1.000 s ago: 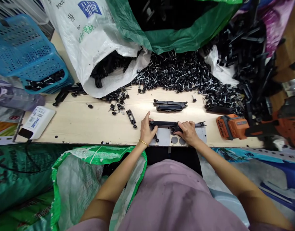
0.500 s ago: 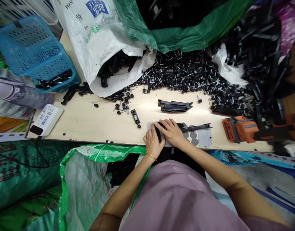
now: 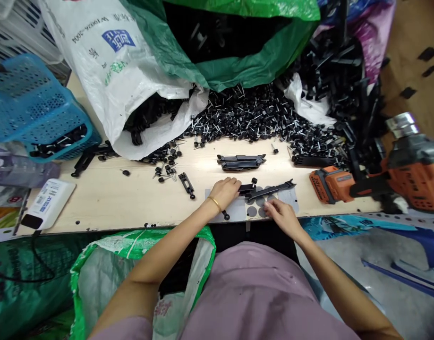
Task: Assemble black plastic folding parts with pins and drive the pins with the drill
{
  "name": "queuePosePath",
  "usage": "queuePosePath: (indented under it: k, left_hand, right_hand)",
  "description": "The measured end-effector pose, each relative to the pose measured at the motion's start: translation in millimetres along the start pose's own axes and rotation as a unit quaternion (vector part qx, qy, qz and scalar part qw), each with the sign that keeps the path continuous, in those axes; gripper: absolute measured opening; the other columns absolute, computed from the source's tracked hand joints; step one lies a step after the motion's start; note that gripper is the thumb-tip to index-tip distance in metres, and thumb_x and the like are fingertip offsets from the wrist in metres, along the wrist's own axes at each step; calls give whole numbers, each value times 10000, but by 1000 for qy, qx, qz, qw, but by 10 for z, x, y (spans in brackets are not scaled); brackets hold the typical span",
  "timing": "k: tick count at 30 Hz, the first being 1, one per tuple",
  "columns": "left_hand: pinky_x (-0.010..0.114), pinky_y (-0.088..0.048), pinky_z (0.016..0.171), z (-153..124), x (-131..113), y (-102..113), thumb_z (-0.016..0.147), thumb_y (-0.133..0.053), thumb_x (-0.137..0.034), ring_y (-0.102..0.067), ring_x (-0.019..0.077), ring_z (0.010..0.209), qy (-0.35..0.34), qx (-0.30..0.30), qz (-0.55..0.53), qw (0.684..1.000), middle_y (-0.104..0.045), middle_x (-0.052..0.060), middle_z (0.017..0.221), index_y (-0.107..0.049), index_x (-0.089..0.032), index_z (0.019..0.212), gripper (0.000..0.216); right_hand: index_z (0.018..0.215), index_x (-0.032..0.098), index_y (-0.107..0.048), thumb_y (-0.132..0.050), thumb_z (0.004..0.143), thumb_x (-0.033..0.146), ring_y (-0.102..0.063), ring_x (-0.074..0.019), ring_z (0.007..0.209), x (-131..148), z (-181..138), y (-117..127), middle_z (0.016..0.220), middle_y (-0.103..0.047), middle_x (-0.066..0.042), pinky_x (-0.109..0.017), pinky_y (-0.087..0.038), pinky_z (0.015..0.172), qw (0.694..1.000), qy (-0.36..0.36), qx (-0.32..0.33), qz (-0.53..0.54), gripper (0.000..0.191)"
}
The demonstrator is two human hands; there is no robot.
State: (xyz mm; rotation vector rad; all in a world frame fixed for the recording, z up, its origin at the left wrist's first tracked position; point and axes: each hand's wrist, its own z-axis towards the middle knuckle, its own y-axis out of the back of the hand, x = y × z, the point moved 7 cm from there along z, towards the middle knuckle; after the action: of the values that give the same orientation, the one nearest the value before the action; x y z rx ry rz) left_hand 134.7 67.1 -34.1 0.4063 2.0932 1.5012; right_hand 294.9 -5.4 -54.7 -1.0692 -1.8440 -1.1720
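Observation:
My left hand [image 3: 224,194] is closed over a black plastic part on the bench, and its palm hides much of it. A round-ended black piece [image 3: 225,215] shows below that hand. My right hand [image 3: 281,215] has its fingers drawn together at the edge of a sheet with round grey pads [image 3: 251,211]; whatever is between its fingertips is too small to make out. Lying across the sheet is a long black bracket [image 3: 273,190] with a forked end. A small black knob [image 3: 254,181] sits just above it.
Folded black brackets [image 3: 241,162] and a short black link [image 3: 187,185] lie on the bench. Behind them spreads a heap of black-headed screws [image 3: 245,113]. An orange cordless driver [image 3: 332,184] is at right, a white box [image 3: 48,204] at left, and an open green-edged bag [image 3: 106,278] below the bench.
My hands have moved apart: the right went from beside the left to the sheet's right part. The left now reaches over the black part. The camera view has shifted, bringing more of the driver in.

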Motion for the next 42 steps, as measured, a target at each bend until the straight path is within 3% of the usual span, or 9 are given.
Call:
queuePosePath:
  k: [3,6,11,16,19,21,27,36,42]
  left_hand:
    - [315,-481,686,-241,-183,47,866,-529,-252,-571,229,867,54,-68,-56,995,-596,80,897,-567,-189,946,109]
    - [318,-490,684,-541,-373,164,883,-501,-365,-585,216,813,81,-127,-177,973,-592,79,863,-562,-178,952,209]
    - [336,-493,786,-658,-437,229,868,-417,-579,-591,210,899,50,-72,-500,861,-603,95,1026,-511,-167,1131,498]
    - [380,-478,820,-636,-396,116,855,-264,-679,-559,235,931,87,-52,-607,788,-587,115,1056,-565,-175,1162,662]
    - [373,-500,778,-648,-466,52,868,-273,-658,-562,228,916,85,-38,-700,709,-578,106,1103,-515,-198,1252,646]
    - [371,-504,747,-668,-495,40,862,-258,-672,-565,218,857,84,-42,-724,684,-587,106,1070,-484,-200,1290,676]
    - [324,-466,627,-759,-481,14,753,-337,-782,-510,174,666,104,-124,-646,746,-578,58,832,-404,-168,1329,844]
    - [320,-464,627,-767,-469,104,761,-251,-797,-542,197,708,106,-136,-591,788,-589,74,871,-487,-164,1229,822]
    - [313,-430,547,-770,-561,55,750,-278,-800,-488,172,566,83,-135,-608,778,-536,32,661,-471,-138,1215,832]
  right_hand:
    - [998,177,-587,-511,832,508,-643,-187,828,36,169,-17,930,-672,-71,-315,-513,719,949,-22,-89,302,378]
    - [746,177,-545,-572,793,513,-647,-167,695,227,338,-120,733,-661,-36,-287,-521,655,883,-32,-137,447,340]
    - [596,183,-478,-619,775,480,-589,-132,521,555,358,-219,575,-612,-3,-255,-499,537,897,-5,-97,430,375]
    - [619,182,-510,-612,796,448,-578,-114,528,655,183,-241,619,-629,-7,-228,-491,513,897,1,-136,421,336]
    - [654,186,-527,-606,788,482,-521,-105,413,716,144,-285,593,-616,2,-216,-421,356,898,-16,-103,428,334]
    - [681,191,-534,-592,789,506,-476,-99,354,763,149,-279,564,-595,16,-210,-354,282,901,-15,-69,429,338]
    - [667,189,-557,-585,793,509,-525,-103,450,900,184,-243,619,-614,-4,-231,-442,417,923,57,1,381,345]
    - [634,191,-535,-560,820,477,-494,-94,455,709,23,-334,639,-617,-2,-230,-387,422,894,17,-188,406,342]
    - [515,185,-515,-591,798,464,-493,-113,481,905,189,-171,540,-573,-12,-265,-433,520,934,97,-22,343,404]
